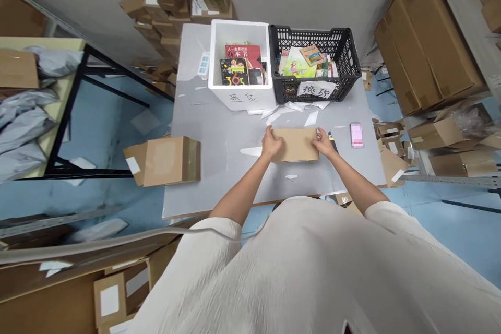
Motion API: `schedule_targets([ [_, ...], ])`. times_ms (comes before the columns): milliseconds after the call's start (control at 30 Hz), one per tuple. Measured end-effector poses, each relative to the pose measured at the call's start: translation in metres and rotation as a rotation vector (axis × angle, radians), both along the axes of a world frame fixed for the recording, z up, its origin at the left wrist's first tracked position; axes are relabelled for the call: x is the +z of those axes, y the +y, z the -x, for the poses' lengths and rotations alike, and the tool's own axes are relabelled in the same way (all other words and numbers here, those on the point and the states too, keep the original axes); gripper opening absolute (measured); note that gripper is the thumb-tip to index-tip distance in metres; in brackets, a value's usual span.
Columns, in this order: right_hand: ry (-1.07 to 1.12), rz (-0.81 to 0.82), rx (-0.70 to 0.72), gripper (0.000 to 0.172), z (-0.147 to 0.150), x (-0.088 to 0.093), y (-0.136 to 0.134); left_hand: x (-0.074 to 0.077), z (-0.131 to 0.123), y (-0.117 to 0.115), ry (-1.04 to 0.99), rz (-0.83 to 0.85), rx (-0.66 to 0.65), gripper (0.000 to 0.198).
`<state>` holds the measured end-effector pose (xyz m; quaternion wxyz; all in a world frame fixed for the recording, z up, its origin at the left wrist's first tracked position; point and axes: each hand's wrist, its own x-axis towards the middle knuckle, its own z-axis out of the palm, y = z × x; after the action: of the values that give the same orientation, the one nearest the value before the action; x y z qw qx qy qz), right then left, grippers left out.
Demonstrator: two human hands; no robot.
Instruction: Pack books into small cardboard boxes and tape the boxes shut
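Note:
A small flat brown cardboard box point(296, 145) is held between my two hands over the grey table point(219, 167). My left hand point(271, 144) grips its left end, thumb on the top face. My right hand point(323, 143) grips the right end, also with the thumb on top. Just beyond my right hand lies a black and yellow tool point(332, 141), partly hidden by the hand and forearm. White paper scraps point(312, 118) lie behind the box, and another scrap point(290, 177) lies in front of it.
At the table's back stand a white foam box point(240, 95) with books and a black crate point(278, 83) with books. An open carton point(164, 162) sits at the left edge, a pink-screened phone point(356, 135) at the right. Shelves with cartons point(426, 36) flank the table.

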<state>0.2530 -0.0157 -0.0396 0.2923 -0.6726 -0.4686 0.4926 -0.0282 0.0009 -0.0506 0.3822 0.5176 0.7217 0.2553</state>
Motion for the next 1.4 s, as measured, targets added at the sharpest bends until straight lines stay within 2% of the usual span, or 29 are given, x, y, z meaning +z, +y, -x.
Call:
schedule_targets([
  [100,-0.035,-0.033,-0.023,0.095,-0.004,0.003,0.004,0.012,0.0,0.002,-0.03,-0.01,0.046,0.088],
  [267,-0.047,-0.162,-0.065,0.089,-0.011,0.009,0.011,0.032,0.003,0.0,-0.053,-0.073,0.117,0.071],
  [367,-0.094,-0.165,-0.087,0.083,-0.012,0.007,0.004,0.035,0.004,-0.009,-0.06,-0.04,0.132,0.066],
  [500,-0.194,-0.092,-0.093,0.076,-0.014,0.001,-0.009,0.029,0.005,-0.024,-0.023,0.029,0.124,0.064],
  [767,-0.302,-0.005,-0.039,0.065,-0.017,-0.01,-0.027,0.019,0.013,-0.052,0.014,0.074,0.006,0.064],
  [933,-0.169,-0.09,-0.025,0.06,-0.015,-0.01,-0.035,0.021,0.013,-0.066,0.122,-0.076,-0.081,0.058],
  [1033,-0.137,-0.099,-0.034,0.06,-0.012,-0.009,-0.037,0.025,0.01,-0.068,0.217,-0.173,-0.221,0.048],
  [1133,-0.127,-0.09,-0.043,0.06,-0.009,-0.006,-0.038,0.029,0.008,-0.069,0.226,-0.196,-0.385,0.054],
  [1200,-0.123,-0.088,-0.051,0.061,-0.008,-0.004,-0.04,0.03,0.007,-0.07,0.225,-0.196,-0.442,0.057],
  [1300,-0.132,-0.099,-0.061,0.06,-0.003,0.003,-0.042,0.033,0.008,-0.072,0.227,-0.202,-0.448,0.055],
  [1400,-0.16,-0.137,-0.054,0.062,0.007,0.015,-0.043,0.034,0.013,-0.071,0.232,-0.201,-0.393,0.049],
])
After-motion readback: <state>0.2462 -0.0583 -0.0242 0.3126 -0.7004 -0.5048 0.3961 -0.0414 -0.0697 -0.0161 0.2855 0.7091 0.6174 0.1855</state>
